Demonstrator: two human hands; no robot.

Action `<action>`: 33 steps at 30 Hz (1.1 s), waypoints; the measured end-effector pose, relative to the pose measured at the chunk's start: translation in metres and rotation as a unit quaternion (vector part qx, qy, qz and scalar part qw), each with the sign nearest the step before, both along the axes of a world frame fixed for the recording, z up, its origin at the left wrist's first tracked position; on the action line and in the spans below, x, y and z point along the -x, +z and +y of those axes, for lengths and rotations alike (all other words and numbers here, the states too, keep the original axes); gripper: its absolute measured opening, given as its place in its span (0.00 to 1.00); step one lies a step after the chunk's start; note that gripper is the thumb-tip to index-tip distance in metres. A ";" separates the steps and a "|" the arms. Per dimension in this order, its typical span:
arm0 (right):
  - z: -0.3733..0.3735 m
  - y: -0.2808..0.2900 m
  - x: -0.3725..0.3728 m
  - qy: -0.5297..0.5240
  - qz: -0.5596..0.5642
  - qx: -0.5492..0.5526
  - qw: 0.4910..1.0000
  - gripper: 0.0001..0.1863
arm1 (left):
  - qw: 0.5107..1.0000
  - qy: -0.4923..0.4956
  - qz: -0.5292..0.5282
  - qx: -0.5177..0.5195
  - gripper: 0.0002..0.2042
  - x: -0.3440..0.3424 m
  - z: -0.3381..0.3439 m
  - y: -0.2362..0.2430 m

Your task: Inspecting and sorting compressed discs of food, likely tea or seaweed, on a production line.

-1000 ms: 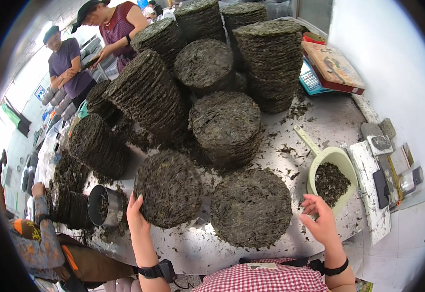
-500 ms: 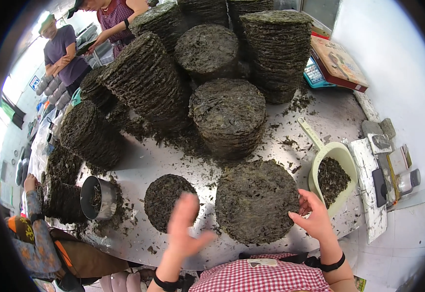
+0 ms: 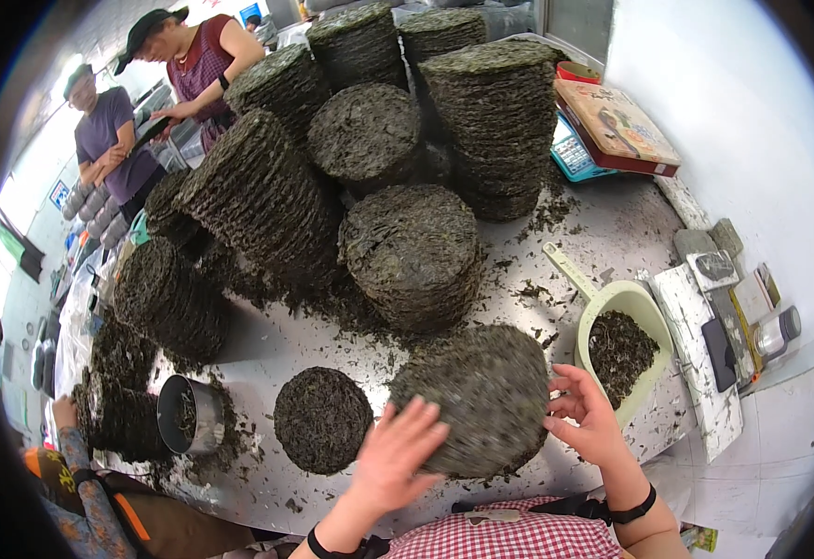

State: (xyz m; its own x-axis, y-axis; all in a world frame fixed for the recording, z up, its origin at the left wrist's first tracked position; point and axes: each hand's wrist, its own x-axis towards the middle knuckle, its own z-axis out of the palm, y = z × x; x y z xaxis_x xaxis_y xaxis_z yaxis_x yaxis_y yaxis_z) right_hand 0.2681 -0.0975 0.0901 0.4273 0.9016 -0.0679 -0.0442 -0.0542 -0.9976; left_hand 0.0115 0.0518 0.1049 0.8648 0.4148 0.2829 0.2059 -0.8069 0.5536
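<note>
A round, dark, flaky disc of what looks like dried seaweed is blurred and lies over another disc on the metal table. My left hand is open, fingers spread on its lower left part. My right hand grips its right edge with curled fingers. A smaller dark disc lies flat just left of them. Beside my right hand sits a pale green scoop holding dark flakes.
Tall stacks of similar discs fill the back. A metal cylinder is at left, boxes and boards at right. Two people stand at back left; another person's arm is at far left.
My left hand has let the smaller disc down on the table and moved right onto the larger disc. My right hand has closed in on that disc's edge.
</note>
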 end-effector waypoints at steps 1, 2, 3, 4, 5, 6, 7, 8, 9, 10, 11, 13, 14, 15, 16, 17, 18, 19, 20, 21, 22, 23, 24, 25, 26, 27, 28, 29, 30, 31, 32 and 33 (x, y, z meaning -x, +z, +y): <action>0.001 0.002 -0.001 0.023 -0.012 0.009 1.000 0.29 | 0.994 0.051 -0.091 0.001 0.31 0.005 0.011 0.003; 0.001 0.003 -0.001 0.046 -0.025 0.019 0.998 0.28 | 0.980 0.112 -0.164 -0.004 0.26 0.006 0.022 0.008; 0.000 0.003 -0.003 0.043 -0.024 0.017 0.999 0.28 | 0.931 0.271 -0.221 0.108 0.21 0.007 0.020 0.008; -0.001 0.002 -0.005 0.059 -0.035 0.021 0.997 0.28 | 0.899 0.366 -0.174 0.166 0.16 0.008 0.026 0.023; -0.001 0.002 -0.007 0.075 -0.046 0.026 0.996 0.28 | 0.847 0.317 -0.314 0.288 0.16 0.006 0.038 0.017; 0.000 0.003 -0.007 0.075 -0.044 0.026 0.996 0.28 | 0.762 0.258 -0.440 0.400 0.17 0.002 0.045 0.011; 0.003 0.004 -0.005 0.061 -0.032 0.009 0.998 0.25 | 0.762 0.259 -0.439 0.399 0.17 -0.001 0.045 0.008; 0.006 0.005 -0.002 0.049 -0.020 -0.007 0.999 0.22 | 0.700 0.281 -0.434 0.493 0.18 -0.007 0.042 0.006; 0.009 0.002 0.001 0.048 -0.019 -0.005 0.999 0.22 | 0.629 0.298 -0.423 0.580 0.19 -0.015 0.039 0.002; 0.014 -0.001 0.005 0.021 0.037 -0.034 0.999 0.19 | 0.621 0.311 -0.388 0.606 0.19 -0.016 0.033 -0.013; 0.017 -0.005 0.008 -0.005 0.094 -0.061 0.994 0.15 | 0.622 0.303 -0.374 0.618 0.19 -0.019 0.025 -0.024; 0.019 -0.012 0.006 -0.005 0.104 -0.049 0.993 0.14 | 0.620 0.299 -0.361 0.630 0.20 -0.025 0.012 -0.031; 0.020 -0.013 0.005 -0.007 0.114 -0.040 0.993 0.13 | 0.608 0.282 -0.356 0.651 0.20 -0.027 0.007 -0.029; 0.021 -0.013 0.005 -0.004 0.114 -0.038 0.993 0.13 | 0.596 0.265 -0.351 0.672 0.20 -0.027 0.004 -0.029; 0.021 -0.011 0.005 -0.012 0.117 -0.040 0.992 0.13 | 0.595 0.267 -0.352 0.672 0.20 -0.026 0.004 -0.032; 0.022 -0.010 0.005 -0.021 0.121 -0.043 0.991 0.13 | 0.599 0.250 -0.346 0.677 0.21 -0.025 0.004 -0.034; 0.021 -0.012 0.004 -0.021 0.121 -0.042 0.992 0.13 | 0.603 0.232 -0.339 0.684 0.22 -0.025 0.005 -0.036; 0.019 -0.015 0.003 -0.025 0.122 -0.041 0.991 0.13 | 0.603 0.232 -0.338 0.684 0.22 -0.024 0.005 -0.037; 0.018 -0.017 0.002 -0.029 0.123 -0.041 0.991 0.13 | 0.600 0.223 -0.335 0.691 0.22 -0.023 0.006 -0.037; 0.017 -0.016 0.001 -0.030 0.123 -0.042 0.991 0.13 | 0.597 0.213 -0.332 0.699 0.21 -0.021 0.007 -0.038; 0.016 -0.013 0.001 -0.019 0.124 -0.034 0.992 0.13 | 0.598 0.212 -0.331 0.699 0.21 -0.017 0.009 -0.040; 0.015 -0.012 0.000 -0.008 0.125 -0.026 0.992 0.13 | 0.596 0.183 -0.316 0.715 0.21 -0.010 0.011 -0.043; 0.013 -0.013 -0.002 -0.010 0.124 -0.026 0.992 0.13 | 0.592 0.153 -0.302 0.732 0.21 -0.010 0.011 -0.039; 0.012 -0.014 -0.005 -0.005 0.102 -0.018 0.995 0.12 | 0.600 0.209 -0.273 0.722 0.22 -0.015 0.007 -0.030; 0.011 -0.015 -0.006 0.000 0.080 -0.009 0.997 0.12 | 0.600 0.208 -0.272 0.723 0.22 -0.021 0.007 -0.026; 0.015 -0.006 -0.006 0.002 0.082 -0.010 0.997 0.12 | 0.596 0.205 -0.274 0.727 0.21 -0.024 0.007 -0.024; 0.022 0.012 -0.006 -0.059 -0.207 -0.044 0.975 0.11 | 0.591 0.201 -0.275 0.731 0.21 -0.026 0.006 -0.021; 0.030 0.026 -0.004 -0.116 -0.478 -0.074 0.868 0.10 | 0.592 0.204 -0.274 0.730 0.21 -0.027 0.004 -0.017; 0.036 0.034 0.000 -0.118 -0.477 -0.074 0.868 0.10 | 0.598 0.216 -0.270 0.723 0.20 -0.028 0.002 -0.011; 0.042 0.040 0.005 -0.063 -0.433 -0.122 0.891 0.09 | 0.603 0.228 -0.265 0.717 0.20 -0.029 0.000 -0.009; 0.049 0.044 0.011 -0.008 -0.386 -0.169 0.907 0.08 | 0.604 0.228 -0.263 0.717 0.20 -0.028 0.000 -0.010; 0.058 0.047 0.019 0.005 -0.392 -0.183 0.902 0.08 | 0.623 0.208 -0.259 0.708 0.19 -0.027 -0.002 -0.010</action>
State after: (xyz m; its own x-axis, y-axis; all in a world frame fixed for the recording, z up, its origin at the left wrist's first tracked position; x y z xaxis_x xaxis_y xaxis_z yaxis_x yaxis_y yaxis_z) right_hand 0.2488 -0.0399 0.1373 0.2073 0.8065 0.5537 0.6803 0.2879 -0.6741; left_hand 0.0381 0.0498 0.0947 0.5443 0.7232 -0.4252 -0.2687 0.6304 0.7282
